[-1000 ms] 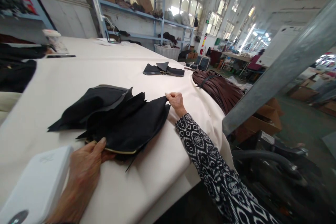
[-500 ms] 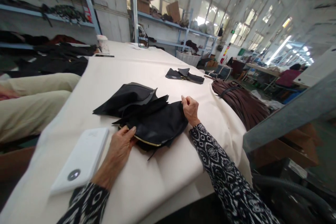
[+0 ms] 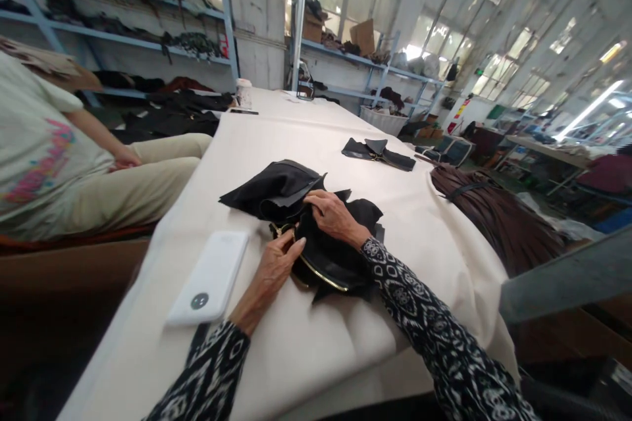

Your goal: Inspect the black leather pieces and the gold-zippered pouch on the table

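Left hand [image 3: 274,276] partly closed, fingers pinching the brass zip [image 3: 318,274] of a black leather piece [image 3: 330,263] lying on the cream-covered worktable [image 3: 296,355]. Right hand [image 3: 336,216] curled over the same piece, gripping its folds. Left of the piece: white flat case [image 3: 207,278], round dark badge unreadable; seated co-worker's shirt [image 3: 39,164], pink print illegible.

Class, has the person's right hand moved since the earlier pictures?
Yes: the right hand has moved leftward, closer to the white rectangular case on the table, and now lies over the black leather piece, not at its far edge.
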`<state>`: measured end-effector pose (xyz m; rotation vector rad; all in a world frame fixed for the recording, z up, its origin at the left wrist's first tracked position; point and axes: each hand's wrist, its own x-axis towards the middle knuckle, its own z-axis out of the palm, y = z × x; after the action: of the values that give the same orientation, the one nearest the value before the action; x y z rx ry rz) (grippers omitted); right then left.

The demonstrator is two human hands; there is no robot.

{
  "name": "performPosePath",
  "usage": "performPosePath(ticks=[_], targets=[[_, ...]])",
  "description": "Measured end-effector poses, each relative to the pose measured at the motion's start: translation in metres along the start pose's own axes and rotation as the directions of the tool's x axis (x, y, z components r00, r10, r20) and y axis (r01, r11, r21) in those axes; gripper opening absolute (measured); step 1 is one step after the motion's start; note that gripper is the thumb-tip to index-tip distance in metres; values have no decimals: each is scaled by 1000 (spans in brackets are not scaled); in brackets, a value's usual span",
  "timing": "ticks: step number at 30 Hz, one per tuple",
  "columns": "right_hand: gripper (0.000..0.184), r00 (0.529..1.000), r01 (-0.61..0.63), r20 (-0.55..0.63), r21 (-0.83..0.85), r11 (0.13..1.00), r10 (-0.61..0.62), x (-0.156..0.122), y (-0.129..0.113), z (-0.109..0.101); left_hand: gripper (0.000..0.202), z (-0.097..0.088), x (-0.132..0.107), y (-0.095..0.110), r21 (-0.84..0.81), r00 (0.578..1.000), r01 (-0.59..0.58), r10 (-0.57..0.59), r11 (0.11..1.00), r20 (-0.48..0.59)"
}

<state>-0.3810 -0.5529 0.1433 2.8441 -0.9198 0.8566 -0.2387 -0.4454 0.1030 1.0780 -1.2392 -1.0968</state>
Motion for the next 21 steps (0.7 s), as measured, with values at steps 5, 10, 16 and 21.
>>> performPosePath(ticks=[5,10,16,21], targets=[[22,978,-196,12,-279,940,208,-15,20,21,45,1,0,-2,-7,999,22,-22,1000,37],[16,816,-576,-224,-258,775,532,-24,49,8,51,0,0,-5,28,1000,-20,20,999,-19],[24,638,-750,-383,-110,653,668,-30,75,0,44,-3,1,-7,-1,977,95,-94,995,-189],[22,574,-753,-417,69,654,705,-27,77,-8,51,3,-1,1,-245,957,288,-286,926,46]])
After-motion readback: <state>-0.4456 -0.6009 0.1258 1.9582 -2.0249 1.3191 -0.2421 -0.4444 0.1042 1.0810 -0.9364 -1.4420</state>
